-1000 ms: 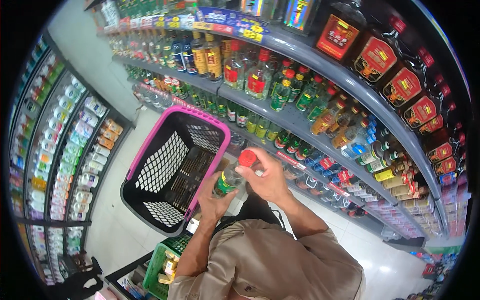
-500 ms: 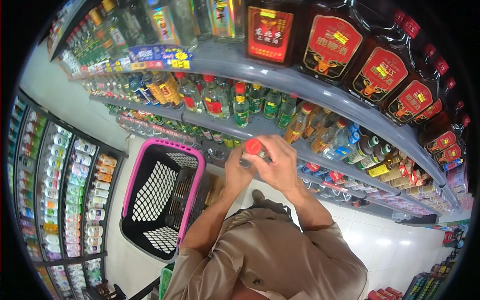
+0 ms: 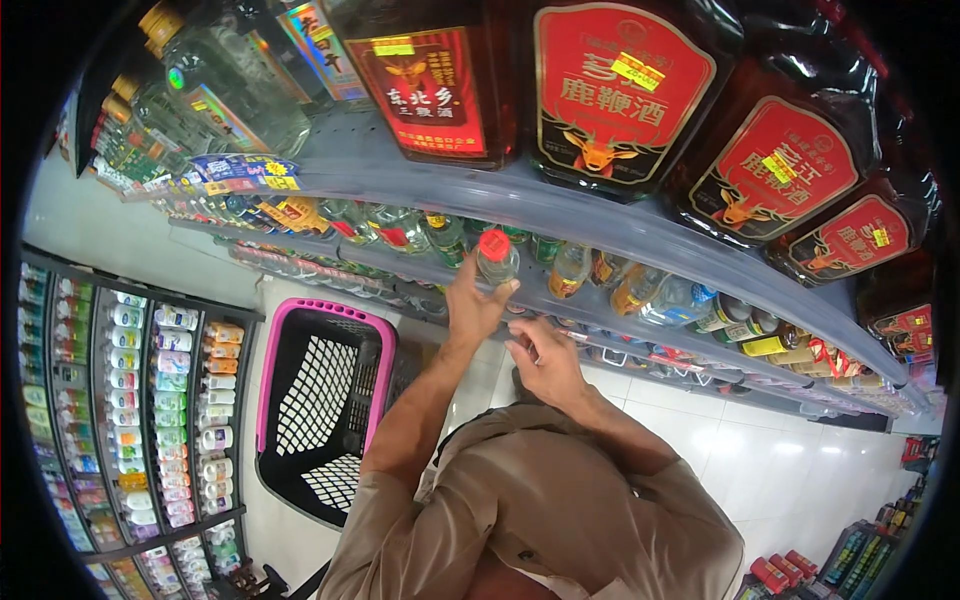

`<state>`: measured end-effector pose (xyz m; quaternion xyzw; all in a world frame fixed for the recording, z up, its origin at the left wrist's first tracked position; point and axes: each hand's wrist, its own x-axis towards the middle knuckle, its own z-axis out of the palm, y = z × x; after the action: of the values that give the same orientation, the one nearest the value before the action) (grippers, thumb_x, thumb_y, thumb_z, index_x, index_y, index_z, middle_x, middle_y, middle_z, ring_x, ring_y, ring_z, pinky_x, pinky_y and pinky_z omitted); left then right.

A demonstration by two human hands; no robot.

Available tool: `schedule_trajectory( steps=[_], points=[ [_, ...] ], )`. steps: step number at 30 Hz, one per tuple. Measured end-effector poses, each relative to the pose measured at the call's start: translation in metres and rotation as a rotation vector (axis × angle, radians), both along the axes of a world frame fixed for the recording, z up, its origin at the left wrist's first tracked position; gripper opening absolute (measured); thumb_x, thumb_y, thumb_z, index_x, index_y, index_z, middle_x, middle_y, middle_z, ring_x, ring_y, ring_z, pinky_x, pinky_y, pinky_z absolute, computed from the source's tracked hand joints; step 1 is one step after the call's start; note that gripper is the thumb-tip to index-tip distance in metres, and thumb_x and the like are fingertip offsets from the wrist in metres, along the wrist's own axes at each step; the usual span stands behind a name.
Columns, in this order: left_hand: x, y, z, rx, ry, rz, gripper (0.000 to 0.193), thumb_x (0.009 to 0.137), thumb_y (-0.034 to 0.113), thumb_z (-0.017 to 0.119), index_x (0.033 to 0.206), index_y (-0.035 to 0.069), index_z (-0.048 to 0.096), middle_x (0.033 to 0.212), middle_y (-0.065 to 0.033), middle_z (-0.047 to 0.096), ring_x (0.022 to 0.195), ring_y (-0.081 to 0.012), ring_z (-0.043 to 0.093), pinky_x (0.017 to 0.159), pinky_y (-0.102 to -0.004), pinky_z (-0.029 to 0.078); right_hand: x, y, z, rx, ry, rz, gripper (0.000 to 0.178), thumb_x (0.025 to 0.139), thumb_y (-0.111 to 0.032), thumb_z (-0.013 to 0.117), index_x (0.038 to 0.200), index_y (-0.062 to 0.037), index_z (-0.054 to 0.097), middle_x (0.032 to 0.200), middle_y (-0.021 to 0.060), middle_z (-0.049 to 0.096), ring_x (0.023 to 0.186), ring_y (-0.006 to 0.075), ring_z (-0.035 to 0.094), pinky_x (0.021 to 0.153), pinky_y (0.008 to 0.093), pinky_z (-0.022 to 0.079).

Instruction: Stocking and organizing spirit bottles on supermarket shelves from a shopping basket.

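Observation:
My left hand (image 3: 474, 307) grips a clear glass bottle (image 3: 498, 260) with a red cap, its fingers and thumb wrapped round the lower side. The bottle is at the front of the middle shelf, next to a row of green-labelled and clear bottles. Whether its base rests on the shelf is hidden. Just below and to the right, my right hand (image 3: 550, 362) is apart from the bottle, fingers loosely bent and spread from the thumb, with nothing in it. An amber bottle (image 3: 570, 270) stands on the shelf to the right of the held one.
A black shopping basket (image 3: 322, 400) with a pink rim stands to my left. Above my hands juts the upper shelf edge (image 3: 420, 190), carrying large dark bottles (image 3: 610, 110) with red labels. A rack of toiletry bottles (image 3: 130, 400) lines the far left.
Both hands were together round the red-capped bottle. Now the left hand has it nearer the shelf, and the right hand has let go and dropped back towards me. The view has shifted closer to the shelf.

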<state>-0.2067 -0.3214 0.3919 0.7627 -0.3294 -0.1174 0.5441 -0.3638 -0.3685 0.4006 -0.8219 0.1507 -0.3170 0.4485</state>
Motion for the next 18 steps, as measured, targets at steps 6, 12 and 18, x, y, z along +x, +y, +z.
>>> schedule_trajectory(
  steps=[6, 12, 18],
  points=[
    [0.009, -0.013, -0.01, -0.03, 0.103, -0.004, 0.064, 0.07, 0.009, 0.081, 0.127, 0.0, 0.054, 0.107, -0.0161, 0.07, 0.1, -0.0252, 0.067, 0.089, -0.0339, 0.049, 0.011, -0.011, -0.033, 0.022, -0.02, -0.146, 0.029, 0.085, -0.004, 0.068, 0.113, -0.0027, 0.059, 0.09, 0.0128, 0.062, 0.074, 0.0229, 0.064, 0.06, 0.0318, 0.052],
    [0.016, -0.021, -0.016, -0.044, 0.077, -0.045, 0.061, 0.071, 0.007, 0.079, 0.126, -0.002, 0.054, 0.106, -0.0146, 0.071, 0.101, -0.0219, 0.067, 0.089, -0.0324, 0.049, 0.031, -0.025, -0.045, 0.019, 0.04, -0.19, 0.037, 0.085, -0.006, 0.067, 0.121, -0.0021, 0.056, 0.107, 0.0191, 0.063, 0.087, 0.0309, 0.067, 0.069, 0.0372, 0.055],
    [0.017, -0.023, -0.017, -0.053, 0.077, -0.061, 0.056, 0.072, 0.005, 0.077, 0.123, -0.004, 0.054, 0.103, -0.0142, 0.071, 0.098, -0.0203, 0.067, 0.087, -0.0314, 0.049, 0.038, -0.024, -0.048, 0.022, 0.198, -0.168, 0.05, 0.083, -0.007, 0.067, 0.128, 0.0018, 0.049, 0.122, 0.0246, 0.058, 0.103, 0.0399, 0.063, 0.085, 0.0417, 0.052]
  ],
)
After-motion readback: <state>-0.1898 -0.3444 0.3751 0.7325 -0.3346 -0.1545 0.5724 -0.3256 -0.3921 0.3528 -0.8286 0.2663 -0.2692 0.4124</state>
